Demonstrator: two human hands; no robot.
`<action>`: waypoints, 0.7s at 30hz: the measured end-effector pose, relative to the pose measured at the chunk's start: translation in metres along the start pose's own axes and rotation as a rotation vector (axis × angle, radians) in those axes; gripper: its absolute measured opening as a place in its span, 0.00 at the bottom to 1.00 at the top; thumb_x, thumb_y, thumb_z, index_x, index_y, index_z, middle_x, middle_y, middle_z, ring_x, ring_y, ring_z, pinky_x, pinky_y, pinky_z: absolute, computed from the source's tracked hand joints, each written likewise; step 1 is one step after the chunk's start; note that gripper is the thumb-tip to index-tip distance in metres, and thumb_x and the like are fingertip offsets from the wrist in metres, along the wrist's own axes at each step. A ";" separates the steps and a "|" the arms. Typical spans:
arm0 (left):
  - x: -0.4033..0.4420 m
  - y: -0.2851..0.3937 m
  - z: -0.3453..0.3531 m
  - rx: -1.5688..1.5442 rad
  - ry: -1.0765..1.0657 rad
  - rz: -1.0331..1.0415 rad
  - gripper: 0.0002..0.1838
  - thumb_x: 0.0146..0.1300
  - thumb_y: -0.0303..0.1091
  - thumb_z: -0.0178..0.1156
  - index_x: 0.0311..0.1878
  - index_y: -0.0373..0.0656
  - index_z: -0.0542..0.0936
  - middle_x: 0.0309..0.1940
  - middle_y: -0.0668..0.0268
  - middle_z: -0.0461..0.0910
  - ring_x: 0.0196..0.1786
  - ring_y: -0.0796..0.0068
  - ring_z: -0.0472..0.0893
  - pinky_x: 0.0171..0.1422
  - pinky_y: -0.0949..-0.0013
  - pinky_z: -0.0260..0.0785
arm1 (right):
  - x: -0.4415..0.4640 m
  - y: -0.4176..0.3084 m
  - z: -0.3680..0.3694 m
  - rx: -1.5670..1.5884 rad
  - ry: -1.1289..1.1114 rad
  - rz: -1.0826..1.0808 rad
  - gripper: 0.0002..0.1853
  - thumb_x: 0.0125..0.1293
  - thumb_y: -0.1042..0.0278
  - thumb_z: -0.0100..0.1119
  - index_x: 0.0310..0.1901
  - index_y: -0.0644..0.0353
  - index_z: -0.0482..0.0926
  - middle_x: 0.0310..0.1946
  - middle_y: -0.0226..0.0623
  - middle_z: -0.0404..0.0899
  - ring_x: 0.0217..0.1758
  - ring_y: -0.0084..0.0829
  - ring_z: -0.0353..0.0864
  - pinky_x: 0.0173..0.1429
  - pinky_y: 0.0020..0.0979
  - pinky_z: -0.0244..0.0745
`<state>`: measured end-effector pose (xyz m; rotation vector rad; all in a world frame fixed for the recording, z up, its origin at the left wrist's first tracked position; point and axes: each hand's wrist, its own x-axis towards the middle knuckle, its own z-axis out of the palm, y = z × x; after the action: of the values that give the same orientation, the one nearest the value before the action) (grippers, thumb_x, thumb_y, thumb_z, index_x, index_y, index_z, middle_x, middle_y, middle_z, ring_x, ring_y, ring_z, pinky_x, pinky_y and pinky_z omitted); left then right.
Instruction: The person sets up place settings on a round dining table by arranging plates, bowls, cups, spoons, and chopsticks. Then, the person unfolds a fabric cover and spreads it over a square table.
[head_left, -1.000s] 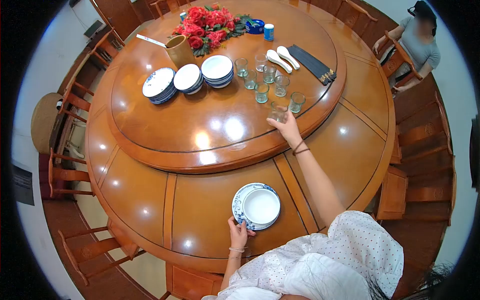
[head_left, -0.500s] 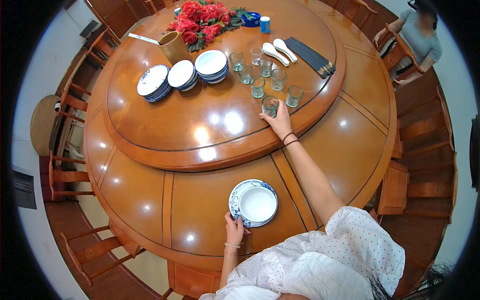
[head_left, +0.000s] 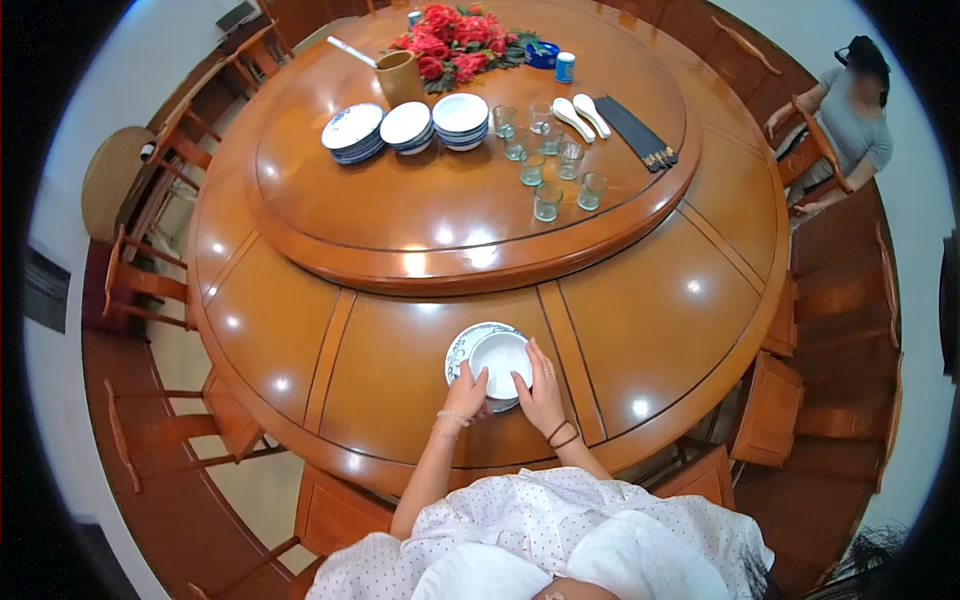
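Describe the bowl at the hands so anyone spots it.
On the big round table, look at the near side. A white bowl sits on a blue-patterned plate, between the left hand and right hand. It is the only bowl off the raised turntable.

Through my feed, I had the left hand (head_left: 466,390) and right hand (head_left: 540,390) near the frame's lower centre, slightly apart, thumbs (head_left: 521,386) turned inward, fingers (head_left: 541,364) curved, forearms (head_left: 424,476) converging upward.

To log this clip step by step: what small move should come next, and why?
Probably nudge the bowl slightly leftward on the plate: the left hand and right hand are both at its rim, and more plate shows on its left.
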<state>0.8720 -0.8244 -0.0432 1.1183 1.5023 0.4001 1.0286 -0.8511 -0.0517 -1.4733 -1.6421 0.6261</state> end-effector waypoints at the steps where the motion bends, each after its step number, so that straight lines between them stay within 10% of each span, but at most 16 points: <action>1: 0.008 -0.011 0.001 -0.001 0.013 -0.005 0.26 0.63 0.40 0.44 0.58 0.33 0.53 0.15 0.54 0.74 0.14 0.64 0.76 0.16 0.65 0.69 | -0.005 0.001 0.003 -0.037 0.044 -0.008 0.27 0.59 0.70 0.51 0.58 0.68 0.57 0.58 0.52 0.60 0.60 0.47 0.59 0.63 0.38 0.55; 11: 0.001 -0.001 -0.075 -0.286 -0.141 0.346 0.18 0.64 0.33 0.43 0.56 0.39 0.59 0.16 0.61 0.73 0.12 0.75 0.73 0.13 0.73 0.68 | 0.011 -0.076 0.043 0.056 0.300 0.133 0.30 0.59 0.73 0.49 0.61 0.70 0.52 0.58 0.55 0.59 0.60 0.46 0.62 0.62 0.36 0.57; 21: 0.055 0.048 -0.284 -0.160 -0.146 0.452 0.16 0.65 0.32 0.41 0.54 0.38 0.63 0.17 0.66 0.71 0.10 0.80 0.69 0.12 0.75 0.61 | 0.133 -0.162 0.156 0.148 0.149 -0.034 0.61 0.32 0.58 0.75 0.64 0.65 0.43 0.59 0.50 0.59 0.62 0.41 0.60 0.63 0.35 0.56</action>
<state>0.6421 -0.6629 0.0417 1.3264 1.0637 0.7192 0.8120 -0.7286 0.0279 -1.3496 -1.4719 0.5917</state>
